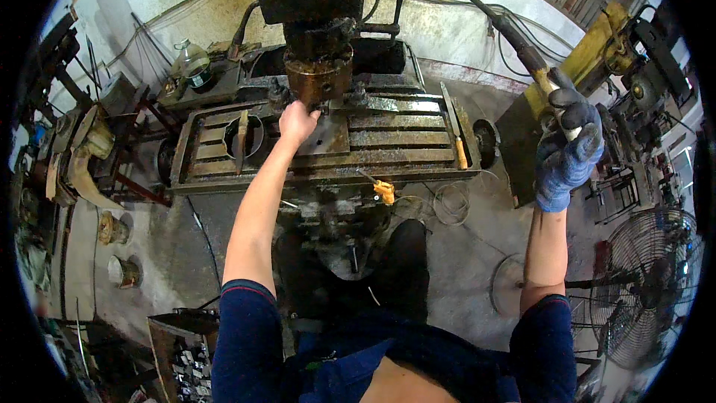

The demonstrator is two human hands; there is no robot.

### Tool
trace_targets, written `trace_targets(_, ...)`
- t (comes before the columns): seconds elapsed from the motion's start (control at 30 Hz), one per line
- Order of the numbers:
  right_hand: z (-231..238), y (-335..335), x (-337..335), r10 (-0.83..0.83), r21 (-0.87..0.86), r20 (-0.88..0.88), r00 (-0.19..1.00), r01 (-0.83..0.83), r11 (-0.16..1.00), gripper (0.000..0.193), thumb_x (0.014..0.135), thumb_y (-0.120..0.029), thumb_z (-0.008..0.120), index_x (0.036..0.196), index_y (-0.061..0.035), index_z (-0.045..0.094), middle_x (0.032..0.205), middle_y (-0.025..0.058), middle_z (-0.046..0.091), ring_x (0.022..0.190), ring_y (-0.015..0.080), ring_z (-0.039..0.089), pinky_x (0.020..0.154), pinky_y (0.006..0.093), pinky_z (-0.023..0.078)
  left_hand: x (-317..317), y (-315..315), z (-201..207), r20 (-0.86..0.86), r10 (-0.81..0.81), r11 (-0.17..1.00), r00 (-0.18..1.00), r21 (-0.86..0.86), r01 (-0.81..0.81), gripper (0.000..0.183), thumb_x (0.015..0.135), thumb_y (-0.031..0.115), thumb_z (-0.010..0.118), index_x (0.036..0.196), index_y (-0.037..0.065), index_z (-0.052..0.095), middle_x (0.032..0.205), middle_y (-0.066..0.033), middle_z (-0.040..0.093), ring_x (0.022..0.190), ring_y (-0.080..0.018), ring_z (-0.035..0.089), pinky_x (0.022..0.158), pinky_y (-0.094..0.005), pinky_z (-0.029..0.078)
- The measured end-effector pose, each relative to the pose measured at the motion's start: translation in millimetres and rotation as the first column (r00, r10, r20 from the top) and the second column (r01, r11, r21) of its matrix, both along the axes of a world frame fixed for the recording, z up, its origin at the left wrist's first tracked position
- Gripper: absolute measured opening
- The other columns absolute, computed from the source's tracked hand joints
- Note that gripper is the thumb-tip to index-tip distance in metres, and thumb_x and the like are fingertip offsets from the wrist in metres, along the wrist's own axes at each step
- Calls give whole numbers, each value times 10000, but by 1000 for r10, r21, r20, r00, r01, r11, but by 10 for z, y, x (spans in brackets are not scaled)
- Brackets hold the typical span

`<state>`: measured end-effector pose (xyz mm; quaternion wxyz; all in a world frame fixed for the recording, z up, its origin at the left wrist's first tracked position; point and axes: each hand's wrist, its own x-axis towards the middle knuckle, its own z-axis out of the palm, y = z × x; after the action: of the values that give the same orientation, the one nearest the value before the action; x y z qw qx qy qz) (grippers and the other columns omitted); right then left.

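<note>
Standing beyond the left hand [298, 124]: a labelled jug [194, 61].

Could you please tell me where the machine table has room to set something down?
The machine table looks bare at front right, between the spindle and the file, though gritty. It is crowded at left, around the pan and wooden-handled tool, and just below the spindle, by the left hand.
</note>
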<state>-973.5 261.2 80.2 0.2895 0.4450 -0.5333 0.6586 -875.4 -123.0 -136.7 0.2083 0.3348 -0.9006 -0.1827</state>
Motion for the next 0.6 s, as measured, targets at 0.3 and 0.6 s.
trace_targets(0.3, -43, -87, 78, 106, -35, -44, 993, -107, 994, 463, 859, -426, 514, 750, 23, 528, 880, 171, 597, 972, 327, 542, 870, 418, 375, 714, 372, 248, -177, -263, 883, 948, 353, 311, 338, 810, 104, 619, 1125, -9, 571, 681, -77, 622, 544, -99, 554, 490, -278, 458)
trace_targets(0.6, -213, -110, 46, 144, -40, -65, 987, -147, 988, 417, 889, -369, 489, 648, -31, 455, 795, 134, 577, 998, 350, 536, 956, 509, 312, 1576, 720, 414, -147, -308, 859, 940, 382, 341, 303, 781, 110, 631, 1063, 1, 608, 676, -115, 624, 557, -143, 566, 552, -291, 455)
